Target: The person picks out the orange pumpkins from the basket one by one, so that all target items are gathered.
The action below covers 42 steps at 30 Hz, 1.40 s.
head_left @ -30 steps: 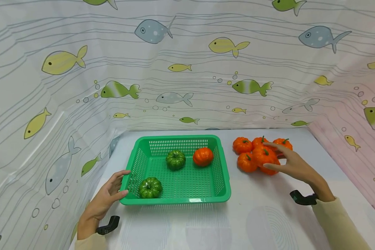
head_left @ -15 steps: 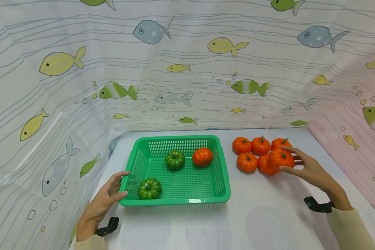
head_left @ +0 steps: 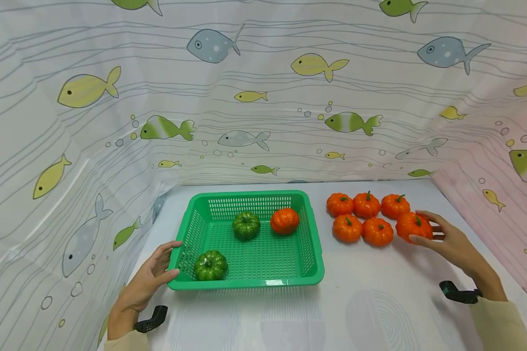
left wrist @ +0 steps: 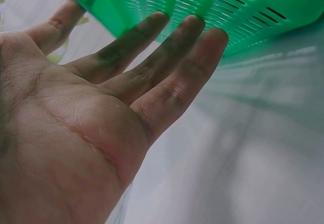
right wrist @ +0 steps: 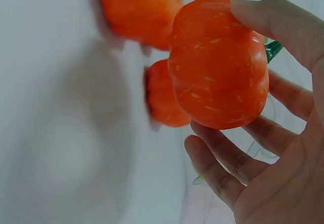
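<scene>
My right hand (head_left: 451,245) pinches an orange toy pumpkin (head_left: 414,227) between thumb and fingers. In the right wrist view the pumpkin's (right wrist: 218,62) ribbed side faces the camera, and its green stem points toward the palm. Several more orange pumpkins (head_left: 348,228) stand in two rows just left of it. At the left side of a green plastic basket (head_left: 246,282), my left hand (head_left: 142,282) has its thumb and fingertips at the rim. From the left wrist, long fingers (left wrist: 174,90) reach to the slotted outer wall. Inside the basket lie two green pumpkins (head_left: 211,265) and an orange one (head_left: 284,221).
A white table (head_left: 334,312) carries everything. Fish-printed cloth (head_left: 263,117) rises behind it and along both sides, close to the left forearm. Black wrist cameras (head_left: 458,293) sit on both wrists.
The right hand has carried its pumpkin rightward from above the cluster to the right end of the near row, and lower. The left hand and basket have stayed in place.
</scene>
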{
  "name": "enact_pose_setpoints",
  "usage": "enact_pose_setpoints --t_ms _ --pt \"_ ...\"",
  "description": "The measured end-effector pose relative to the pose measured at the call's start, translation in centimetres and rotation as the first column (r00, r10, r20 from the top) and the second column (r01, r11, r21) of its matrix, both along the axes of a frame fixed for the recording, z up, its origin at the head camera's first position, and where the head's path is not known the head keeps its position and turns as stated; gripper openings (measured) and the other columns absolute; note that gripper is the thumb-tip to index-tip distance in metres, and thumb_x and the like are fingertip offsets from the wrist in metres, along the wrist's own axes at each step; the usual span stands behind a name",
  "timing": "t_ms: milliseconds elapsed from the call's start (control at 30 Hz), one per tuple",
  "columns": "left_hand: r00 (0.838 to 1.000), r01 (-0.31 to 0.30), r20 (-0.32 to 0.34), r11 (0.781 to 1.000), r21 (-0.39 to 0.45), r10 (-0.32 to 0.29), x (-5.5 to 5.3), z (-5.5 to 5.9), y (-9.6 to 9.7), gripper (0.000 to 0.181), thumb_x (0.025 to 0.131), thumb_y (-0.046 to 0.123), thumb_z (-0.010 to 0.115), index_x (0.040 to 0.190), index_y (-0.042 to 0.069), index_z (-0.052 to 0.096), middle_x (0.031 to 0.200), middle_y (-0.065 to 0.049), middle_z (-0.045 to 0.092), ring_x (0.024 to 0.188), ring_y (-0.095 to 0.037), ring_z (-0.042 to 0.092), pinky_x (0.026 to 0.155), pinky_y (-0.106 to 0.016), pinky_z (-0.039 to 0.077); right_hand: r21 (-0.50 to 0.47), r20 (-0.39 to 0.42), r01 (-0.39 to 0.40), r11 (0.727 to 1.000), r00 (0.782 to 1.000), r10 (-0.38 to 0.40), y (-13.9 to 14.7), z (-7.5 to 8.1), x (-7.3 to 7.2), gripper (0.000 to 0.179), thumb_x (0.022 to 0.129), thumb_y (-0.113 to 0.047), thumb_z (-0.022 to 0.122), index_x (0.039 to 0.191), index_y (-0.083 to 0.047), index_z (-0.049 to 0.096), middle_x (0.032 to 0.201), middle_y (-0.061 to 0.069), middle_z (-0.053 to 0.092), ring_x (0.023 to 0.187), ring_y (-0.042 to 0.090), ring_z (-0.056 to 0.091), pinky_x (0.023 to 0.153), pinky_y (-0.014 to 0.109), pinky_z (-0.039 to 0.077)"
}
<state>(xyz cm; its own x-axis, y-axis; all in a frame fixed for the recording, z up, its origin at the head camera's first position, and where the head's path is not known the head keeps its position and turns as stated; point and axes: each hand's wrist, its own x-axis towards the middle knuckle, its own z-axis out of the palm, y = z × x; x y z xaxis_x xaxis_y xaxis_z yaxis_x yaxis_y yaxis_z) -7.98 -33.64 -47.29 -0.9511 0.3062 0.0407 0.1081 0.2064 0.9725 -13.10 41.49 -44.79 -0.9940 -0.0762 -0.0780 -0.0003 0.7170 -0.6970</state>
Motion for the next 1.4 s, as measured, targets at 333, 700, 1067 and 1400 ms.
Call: enact_pose_setpoints --t_ms 333,700,1067,1400 --pt "1.0 0.004 -0.017 1.0 -0.005 -0.004 0.0 0.0 0.1 0.064 0.104 0.0 0.055 0.161 0.011 0.029 0.161 0.003 0.029 0.139 0.01 0.031 0.101 -0.012 0.035 0.017 -0.002 0.018 1.0 1.0 -0.018 1.3 -2.8 -0.9 0.085 0.098 -0.048 0.068 0.162 -0.01 0.026 0.156 0.031 0.03 0.123 0.054 0.041 0.084 0.064 0.05" --pt "1.0 0.002 -0.014 1.0 -0.009 -0.002 0.2 -0.2 0.0 0.064 0.104 0.0 0.055 0.161 0.011 0.028 0.161 0.001 0.029 0.139 0.009 0.032 0.101 -0.015 0.037 0.025 0.052 0.044 0.999 0.998 -0.046 1.0 -4.4 -2.0 0.092 0.097 -0.055 0.066 0.163 -0.007 0.022 0.156 0.034 0.026 0.124 0.055 0.039 0.087 0.069 0.047" --pt "1.0 0.002 -0.012 1.0 -0.018 -0.002 0.1 0.0 0.0 0.064 0.104 0.002 0.055 0.161 0.013 0.028 0.164 -0.003 0.026 0.14 0.01 0.028 0.102 -0.01 0.033 0.057 -0.007 0.059 0.997 0.998 -0.059 0.7 -3.8 -2.4 0.086 0.102 -0.051 0.059 0.161 0.001 0.024 0.153 0.041 0.028 0.125 0.061 0.036 0.092 0.076 0.041" --pt "1.0 -0.006 0.004 1.0 -0.02 0.006 0.2 0.2 0.1 0.064 0.104 0.002 0.055 0.161 0.013 0.029 0.166 -0.01 0.021 0.144 0.004 0.024 0.117 -0.037 0.028 0.091 -0.231 0.12 0.989 0.968 -0.096 -1.2 -0.2 -2.9 0.067 0.103 -0.035 0.064 0.153 0.003 0.04 0.145 0.041 0.04 0.126 0.061 0.036 0.094 0.076 0.04"
